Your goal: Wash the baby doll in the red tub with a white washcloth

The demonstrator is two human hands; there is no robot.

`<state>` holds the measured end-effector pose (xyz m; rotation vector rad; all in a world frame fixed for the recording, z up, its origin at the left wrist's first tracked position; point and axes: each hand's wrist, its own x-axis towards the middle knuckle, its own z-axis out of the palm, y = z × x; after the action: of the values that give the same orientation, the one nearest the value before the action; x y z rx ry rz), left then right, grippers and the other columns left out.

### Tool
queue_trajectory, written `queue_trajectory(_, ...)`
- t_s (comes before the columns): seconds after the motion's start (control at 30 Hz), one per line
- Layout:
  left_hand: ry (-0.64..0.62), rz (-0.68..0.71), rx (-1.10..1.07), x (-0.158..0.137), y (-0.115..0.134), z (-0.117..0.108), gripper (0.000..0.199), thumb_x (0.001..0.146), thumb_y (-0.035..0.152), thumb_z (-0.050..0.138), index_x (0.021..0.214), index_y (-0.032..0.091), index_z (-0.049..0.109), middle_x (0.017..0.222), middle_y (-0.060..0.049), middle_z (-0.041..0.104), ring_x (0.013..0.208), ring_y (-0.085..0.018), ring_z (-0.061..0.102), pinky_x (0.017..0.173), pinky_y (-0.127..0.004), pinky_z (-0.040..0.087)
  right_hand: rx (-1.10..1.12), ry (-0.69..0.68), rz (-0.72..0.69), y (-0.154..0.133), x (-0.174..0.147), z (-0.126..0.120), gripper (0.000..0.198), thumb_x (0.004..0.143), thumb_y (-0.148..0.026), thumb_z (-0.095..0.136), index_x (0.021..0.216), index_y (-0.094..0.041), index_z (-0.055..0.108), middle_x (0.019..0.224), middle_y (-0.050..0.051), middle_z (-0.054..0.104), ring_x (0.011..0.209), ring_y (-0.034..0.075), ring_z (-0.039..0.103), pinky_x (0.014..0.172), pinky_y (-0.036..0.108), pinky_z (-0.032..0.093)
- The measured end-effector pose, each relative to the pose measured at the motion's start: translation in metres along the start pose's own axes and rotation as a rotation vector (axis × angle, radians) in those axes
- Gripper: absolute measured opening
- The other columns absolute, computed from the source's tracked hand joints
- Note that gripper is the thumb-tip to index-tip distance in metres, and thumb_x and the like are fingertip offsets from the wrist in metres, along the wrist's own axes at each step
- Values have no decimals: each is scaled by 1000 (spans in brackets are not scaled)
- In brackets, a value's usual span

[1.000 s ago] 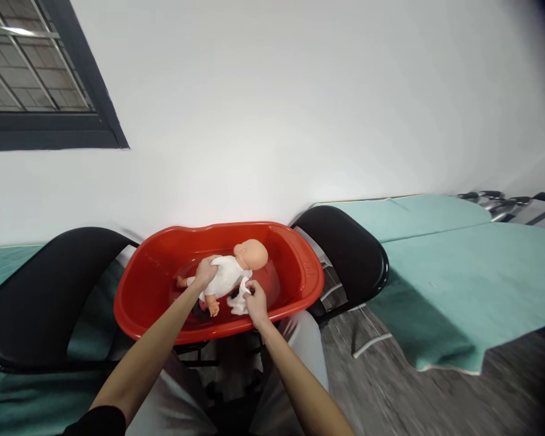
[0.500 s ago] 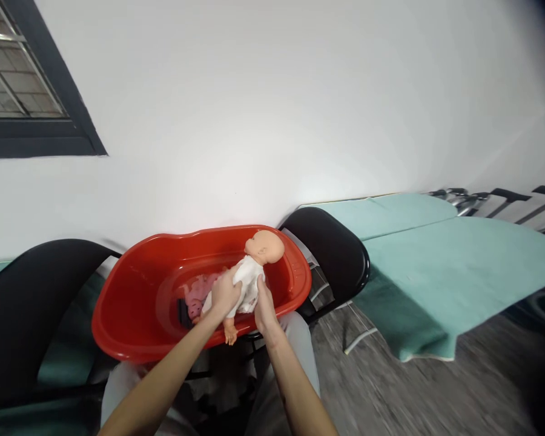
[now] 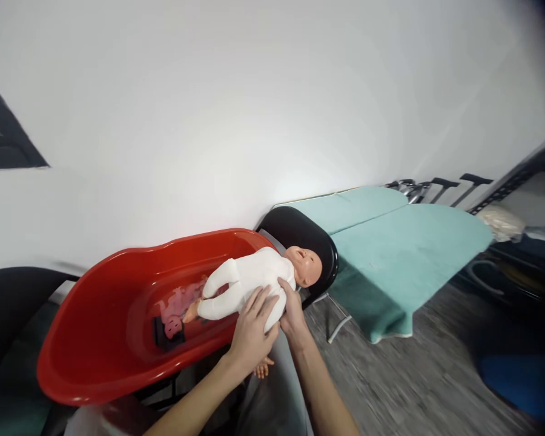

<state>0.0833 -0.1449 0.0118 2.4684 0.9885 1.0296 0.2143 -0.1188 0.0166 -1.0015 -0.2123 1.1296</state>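
A baby doll [image 3: 258, 275] with a white cloth body and bare vinyl head lies tilted across the right end of a red baby bathtub [image 3: 104, 375], face up, head to the right past the rim. My right hand [image 3: 292, 306] is closed around its shoulder, thumb on the chest. My left hand [image 3: 253, 330] grips the near side of its torso, fingers over the white cloth. One doll hand [image 3: 263, 367] dangles below my left hand. Inside the tub, a pink doll-like figure [image 3: 173, 327] lies beside a dark block, partly hidden by the doll's legs.
Black chairs stand at the tub's right end [image 3: 315, 236] and at the left [image 3: 9, 303]. Beds with green covers [image 3: 404, 254] extend to the right along the white wall. Crutch-like handles [image 3: 454, 184] and a dark shelf frame [image 3: 518, 172] are beyond them.
The doll has turned from facing left to face up and shifted right, its legs now stretched over the tub. Both hands moved right with it. The view has swung right.
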Motion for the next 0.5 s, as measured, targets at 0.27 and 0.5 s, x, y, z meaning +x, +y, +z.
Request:
queue_trajectory(0.27, -33, -178, -51, -34, -67, 24, 36, 99, 30, 43, 122, 26, 70, 140, -7, 61, 132, -24, 56, 113, -48, 48, -172, 84, -343, -160, 30, -68, 52, 64, -39, 83, 109, -15, 74, 102, 8, 77, 90, 33, 73, 83, 43, 60)
queue_trajectory(0.5, -332, -524, 169, -39, -128, 65, 46, 87, 37, 51, 130, 31, 68, 134, -3, 68, 132, -27, 58, 111, -42, 50, -700, 436, -677, -335, 98, -145, 31, 89, -34, 65, 108, -11, 74, 95, 14, 74, 92, 28, 71, 82, 40, 59)
